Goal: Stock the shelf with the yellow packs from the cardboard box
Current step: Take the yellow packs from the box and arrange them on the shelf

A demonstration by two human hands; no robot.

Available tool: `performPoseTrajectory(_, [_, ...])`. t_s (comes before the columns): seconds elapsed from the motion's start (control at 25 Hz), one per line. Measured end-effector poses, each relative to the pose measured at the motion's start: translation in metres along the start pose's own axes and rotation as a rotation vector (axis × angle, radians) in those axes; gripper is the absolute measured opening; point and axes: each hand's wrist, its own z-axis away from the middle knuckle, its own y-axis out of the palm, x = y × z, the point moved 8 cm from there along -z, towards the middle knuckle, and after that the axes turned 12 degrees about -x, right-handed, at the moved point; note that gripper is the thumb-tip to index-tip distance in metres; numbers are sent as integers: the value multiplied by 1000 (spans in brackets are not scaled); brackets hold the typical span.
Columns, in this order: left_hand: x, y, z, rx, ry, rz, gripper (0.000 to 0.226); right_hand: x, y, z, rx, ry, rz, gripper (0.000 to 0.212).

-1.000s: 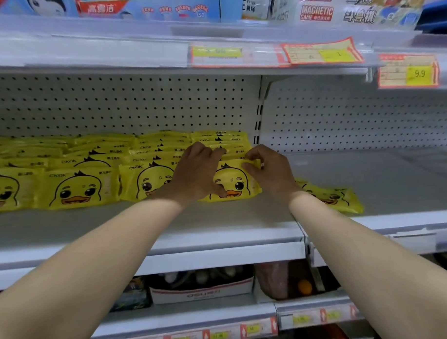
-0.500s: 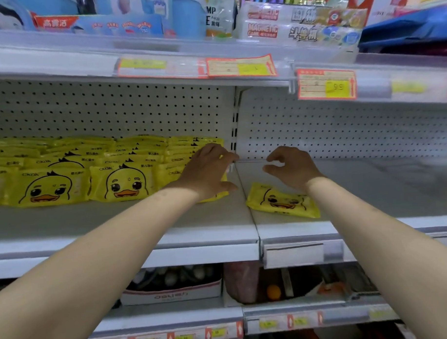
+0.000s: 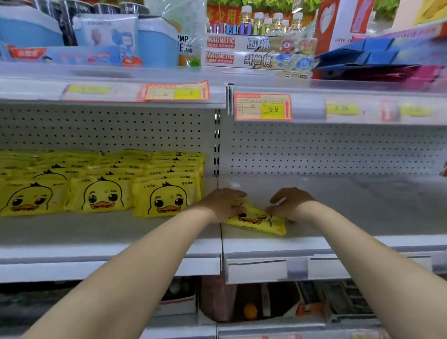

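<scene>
One yellow pack (image 3: 257,220) with a duck face lies on the white shelf (image 3: 350,210), in the right section, just beside the seam (image 3: 221,235) between the two sections. It lies tilted, with its right end nearer to the front edge.

The left hand (image 3: 223,202) holds the left end of this pack: the thumb lies on top and the fingers curl over the far edge. The right hand (image 3: 290,202) is arched over the right end with curled fingers, and its thumb touches the top of the pack. Whether this hand really pinches the pack, one cannot tell.

In the left section, the stocked packs (image 3: 101,194) stand in tidy rows, near the left hand but apart from it. A price tag (image 3: 263,109) with 9.9 hangs on the shelf above.
</scene>
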Motion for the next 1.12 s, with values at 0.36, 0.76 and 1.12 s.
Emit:
performPoseTrajectory(0.36, [-3,-45,19,-435,-64,237,36,14,-30,8,-338,-243,-386,35])
performPoseTrajectory(0.76, [-8,-53,31,-457,-140,162,16,8,-20,10,-326,-222,-391,20])
performPoseTrajectory(1.12, [-11,-66,38,-390,-273,117,6,9,-30,15,-272,-241,-447,10])
